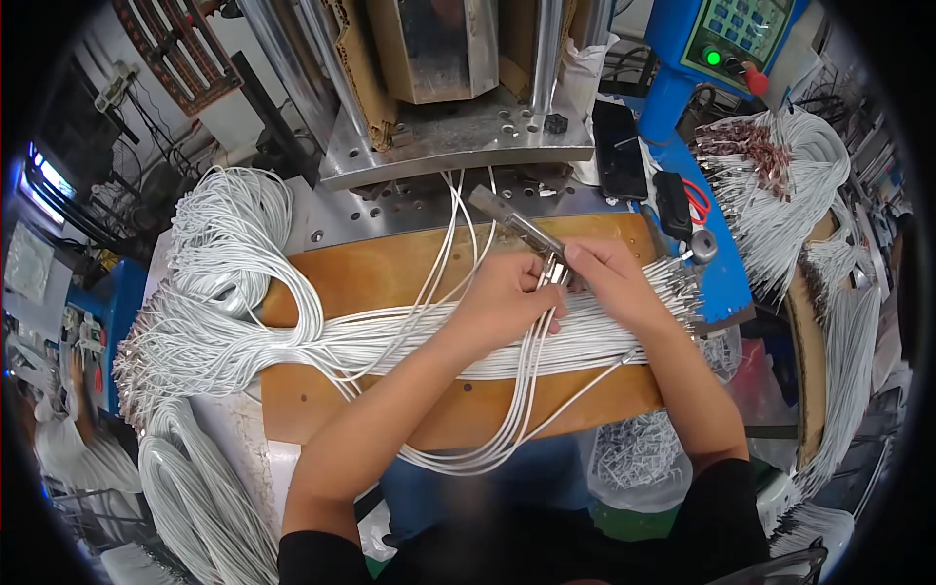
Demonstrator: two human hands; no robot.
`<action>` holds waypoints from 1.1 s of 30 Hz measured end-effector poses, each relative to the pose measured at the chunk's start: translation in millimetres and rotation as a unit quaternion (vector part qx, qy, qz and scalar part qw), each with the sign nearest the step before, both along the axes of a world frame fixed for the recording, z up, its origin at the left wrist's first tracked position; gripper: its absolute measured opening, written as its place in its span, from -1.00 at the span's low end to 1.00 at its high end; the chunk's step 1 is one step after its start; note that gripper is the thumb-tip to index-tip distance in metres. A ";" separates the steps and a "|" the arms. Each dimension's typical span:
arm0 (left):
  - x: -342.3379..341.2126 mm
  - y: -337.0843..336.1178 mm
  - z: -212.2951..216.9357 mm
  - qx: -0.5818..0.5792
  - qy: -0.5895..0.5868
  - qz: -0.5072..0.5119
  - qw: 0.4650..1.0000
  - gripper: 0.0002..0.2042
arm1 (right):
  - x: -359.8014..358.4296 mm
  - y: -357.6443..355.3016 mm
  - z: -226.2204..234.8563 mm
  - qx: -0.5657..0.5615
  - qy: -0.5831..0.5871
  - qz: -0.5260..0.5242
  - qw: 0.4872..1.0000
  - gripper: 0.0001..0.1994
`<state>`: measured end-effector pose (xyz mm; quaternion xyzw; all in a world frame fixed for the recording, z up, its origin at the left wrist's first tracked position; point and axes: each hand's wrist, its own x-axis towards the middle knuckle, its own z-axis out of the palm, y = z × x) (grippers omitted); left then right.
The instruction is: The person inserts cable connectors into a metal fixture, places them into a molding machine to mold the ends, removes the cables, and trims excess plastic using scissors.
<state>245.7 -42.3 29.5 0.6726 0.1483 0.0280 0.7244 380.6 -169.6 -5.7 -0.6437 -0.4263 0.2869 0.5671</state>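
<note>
Pinching tight, your right hand (609, 278) has its grip closed on the small silver metal connectors (556, 273) at the cable ends, right against the lower tip of the long grey metal fixture bar (512, 226) that slants up toward the press. Your left hand (502, 297) presses in from the other side, its grip closed on the same connectors, fingertips meeting the right ones. Both hands rest over the thick bundle of thin white cables (390, 341) that lies across the brown wooden counter (390, 268). Several cables loop down off the counter's near edge toward you. Just right of your right hand, a row of plug ends (682, 283) fans out. Beyond, the steel press plate (448, 146) sits over the counter.
</note>
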 end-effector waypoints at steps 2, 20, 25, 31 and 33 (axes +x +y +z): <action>1.3 1.2 -1.5 -0.016 0.001 -0.009 1.000 -0.91 | -1.7 -2.8 3.4 -0.008 0.003 -0.001 1.000 -0.71; -0.8 6.0 -11.8 0.102 -0.013 0.014 0.995 -0.82 | -8.5 -8.4 18.4 -0.016 -0.051 -0.006 0.999 -0.74; -11.3 8.5 -18.3 -0.033 -0.060 0.103 0.992 -0.80 | -3.4 -9.1 15.4 -0.059 0.048 -0.048 0.996 -0.78; -5.6 3.2 -10.1 0.107 0.012 0.074 0.991 -0.82 | -7.1 -11.1 14.9 -0.036 -0.053 -0.033 0.997 -0.75; -1.1 12.5 -37.0 0.182 -0.041 0.048 0.981 -0.82 | -5.2 -10.5 16.6 -0.046 0.001 -0.026 0.999 -0.74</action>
